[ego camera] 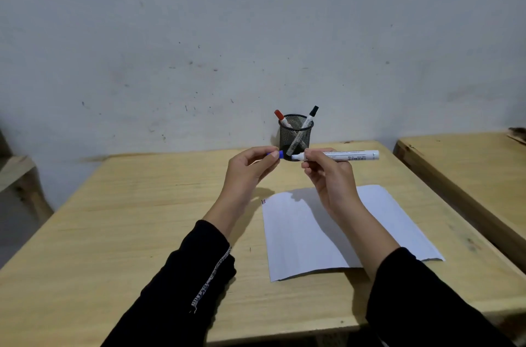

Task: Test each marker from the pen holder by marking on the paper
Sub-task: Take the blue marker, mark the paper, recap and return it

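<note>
A black mesh pen holder [296, 134] stands at the table's far edge with a red-capped marker [281, 117] and a black-capped marker [310, 116] leaning in it. My right hand [327, 173] grips a white marker [353, 155] held level above the table, its bare tip pointing left. My left hand [252, 166] pinches the marker's blue cap [277, 154], a small gap away from the tip. A white sheet of paper [299, 238] lies on the table below my right hand, with short red marks [263, 201] at its top left corner.
The wooden table [128, 218] stretches to the left of the paper. A second wooden table [466, 156] stands to the right across a narrow gap. A wall rises right behind the holder. Black sleeves cover both forearms.
</note>
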Demonstrator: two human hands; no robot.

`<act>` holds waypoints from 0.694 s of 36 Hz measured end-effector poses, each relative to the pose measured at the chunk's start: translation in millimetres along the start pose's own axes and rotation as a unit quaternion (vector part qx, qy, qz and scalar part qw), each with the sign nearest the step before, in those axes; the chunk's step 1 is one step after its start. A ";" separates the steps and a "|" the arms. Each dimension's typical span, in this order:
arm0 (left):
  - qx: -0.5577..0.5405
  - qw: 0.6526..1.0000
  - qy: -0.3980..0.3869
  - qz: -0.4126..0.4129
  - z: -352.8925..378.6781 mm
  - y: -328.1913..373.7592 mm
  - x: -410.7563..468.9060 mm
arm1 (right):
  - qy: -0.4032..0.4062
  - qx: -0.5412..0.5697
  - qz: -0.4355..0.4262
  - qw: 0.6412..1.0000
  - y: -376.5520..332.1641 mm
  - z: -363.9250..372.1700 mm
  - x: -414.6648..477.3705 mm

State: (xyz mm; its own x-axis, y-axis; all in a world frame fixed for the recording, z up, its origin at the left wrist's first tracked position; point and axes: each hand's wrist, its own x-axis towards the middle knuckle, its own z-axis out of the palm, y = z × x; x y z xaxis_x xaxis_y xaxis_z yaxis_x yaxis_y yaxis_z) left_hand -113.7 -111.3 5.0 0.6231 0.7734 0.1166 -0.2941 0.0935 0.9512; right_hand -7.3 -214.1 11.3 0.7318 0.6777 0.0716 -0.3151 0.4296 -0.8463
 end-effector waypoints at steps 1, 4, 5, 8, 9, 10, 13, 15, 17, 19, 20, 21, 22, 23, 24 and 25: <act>-0.012 1.000 -0.002 -0.004 1.0 0.0 -0.7 | -0.001 0.004 -0.001 1.000 -0.7 -0.2 -0.6; -0.034 0.999 -0.010 -0.011 4.2 0.0 -3.2 | -0.007 0.013 -0.004 1.000 -2.2 -0.4 -2.1; -0.039 0.999 -0.012 -0.014 5.3 -0.1 -4.2 | -0.009 0.012 -0.004 1.000 -2.2 -0.5 -2.4; -0.041 0.999 -0.019 -0.024 8.8 0.0 -7.3 | -0.020 0.007 -0.003 1.000 -1.3 -0.2 -3.1; -0.040 0.999 -0.023 -0.026 10.1 0.4 -8.8 | -0.026 0.003 -0.001 1.000 -1.0 0.0 -3.3; -0.037 0.999 -0.028 -0.027 11.3 0.8 -9.9 | -0.031 0.001 0.000 1.000 -0.9 0.2 -3.5; -0.023 0.999 -0.042 -0.026 14.5 2.1 -13.0 | -0.048 -0.002 0.005 0.999 -2.0 -0.2 -4.5; -0.003 0.999 -0.048 -0.019 15.2 2.9 -14.3 | -0.064 -0.005 0.004 0.998 -3.4 -0.5 -5.6; 0.016 0.998 -0.053 -0.008 15.3 4.5 -15.4 | -0.077 -0.002 -0.003 0.997 -4.2 -1.0 -6.9; 0.031 0.998 -0.060 0.003 15.6 6.7 -15.4 | -0.084 0.006 -0.015 0.996 -3.6 -1.2 -8.4; 0.036 0.997 -0.063 0.006 16.1 8.0 -15.4 | -0.087 0.012 -0.021 0.996 -3.2 -1.3 -9.2; 0.039 0.997 -0.065 0.009 16.4 9.2 -14.8 | -0.089 0.016 -0.026 0.996 -2.7 -1.3 -9.7; 0.041 0.997 -0.066 0.011 16.7 10.0 -14.2 | -0.091 0.018 -0.029 0.995 -2.5 -1.3 -10.0; 0.043 0.997 -0.066 0.012 16.8 10.7 -13.8 | -0.093 0.020 -0.029 0.995 -2.9 -1.3 -10.1; 0.045 0.997 -0.065 0.013 17.1 11.2 -14.0 | -0.095 0.023 -0.024 0.995 -3.4 -1.9 -9.9; 0.049 0.997 -0.062 0.013 17.5 11.4 -14.1 | -0.097 0.025 -0.017 0.995 -4.0 -2.8 -9.1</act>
State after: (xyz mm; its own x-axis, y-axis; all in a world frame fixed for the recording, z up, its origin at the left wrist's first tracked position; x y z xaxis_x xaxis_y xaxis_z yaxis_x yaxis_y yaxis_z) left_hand -113.1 -132.1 19.2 0.7023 0.6910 0.1711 -0.2435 0.0074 0.9699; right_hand -11.0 -223.7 12.6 0.6139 0.7624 0.2046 -0.3252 0.4805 -0.8145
